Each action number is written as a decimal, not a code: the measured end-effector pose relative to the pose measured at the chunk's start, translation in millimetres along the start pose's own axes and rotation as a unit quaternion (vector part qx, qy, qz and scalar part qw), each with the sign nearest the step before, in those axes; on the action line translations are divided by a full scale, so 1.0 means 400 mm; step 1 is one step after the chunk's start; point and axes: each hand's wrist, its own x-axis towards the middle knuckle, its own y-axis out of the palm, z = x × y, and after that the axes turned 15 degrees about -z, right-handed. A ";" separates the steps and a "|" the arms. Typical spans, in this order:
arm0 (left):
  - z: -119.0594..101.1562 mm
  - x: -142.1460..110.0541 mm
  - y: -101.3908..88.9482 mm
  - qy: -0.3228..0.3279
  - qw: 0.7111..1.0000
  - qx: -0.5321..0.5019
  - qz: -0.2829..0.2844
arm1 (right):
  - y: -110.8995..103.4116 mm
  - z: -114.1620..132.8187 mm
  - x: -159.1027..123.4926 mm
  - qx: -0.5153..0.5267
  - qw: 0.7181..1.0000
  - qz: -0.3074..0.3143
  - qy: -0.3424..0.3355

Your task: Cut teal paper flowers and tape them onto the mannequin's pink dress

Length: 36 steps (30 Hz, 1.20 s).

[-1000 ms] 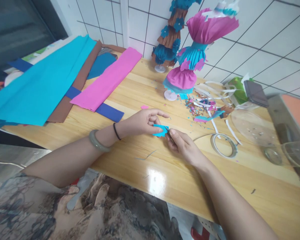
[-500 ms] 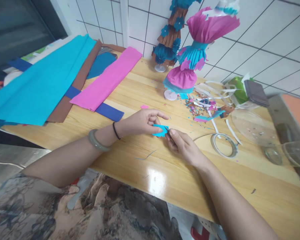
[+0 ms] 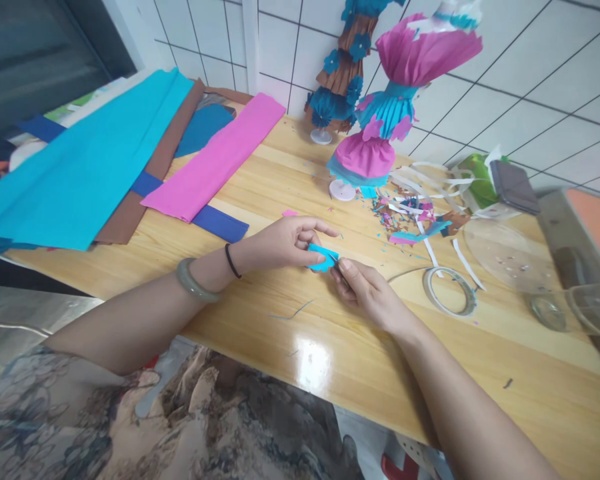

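Note:
Near the middle of the table my left hand (image 3: 300,241) pinches a small piece of bright blue paper (image 3: 324,256) between thumb and fingers, its index finger stretched out above. The paper's lower edge looks scalloped. My right hand (image 3: 363,285) is closed around small dark scissors (image 3: 336,263), mostly hidden by the fingers, with the tips against the paper's right end. Just beyond my left hand lies a small pink paper piece (image 3: 289,213). A thin wire (image 3: 294,312) rests on the wood in front of my wrists.
Blue crepe paper (image 3: 95,160), a pink strip (image 3: 217,157) and brown paper lie at left. Two paper-dressed figures (image 3: 365,157) stand at the back. Scraps (image 3: 403,210), white strips, a tape roll (image 3: 450,291), a clear jar (image 3: 550,310) and a phone (image 3: 515,183) occupy the right.
The blue paper has tilted slightly and shifted a little to the right between my fingers. Both hands stay in nearly the same place.

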 end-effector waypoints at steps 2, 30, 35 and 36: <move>0.002 0.001 0.000 0.004 1.000 0.000 0.001 | 0.000 0.002 0.000 -0.004 1.000 -0.001 -0.004; -0.003 0.000 -0.006 0.027 0.999 0.038 -0.013 | 0.001 0.004 0.001 -0.003 1.000 0.000 -0.004; -0.002 0.001 -0.002 0.030 0.999 0.037 -0.013 | 0.002 0.002 0.001 0.003 1.000 0.001 0.000; -0.001 0.002 -0.001 0.031 0.999 0.035 -0.012 | 0.002 0.001 0.001 0.004 1.000 0.002 0.001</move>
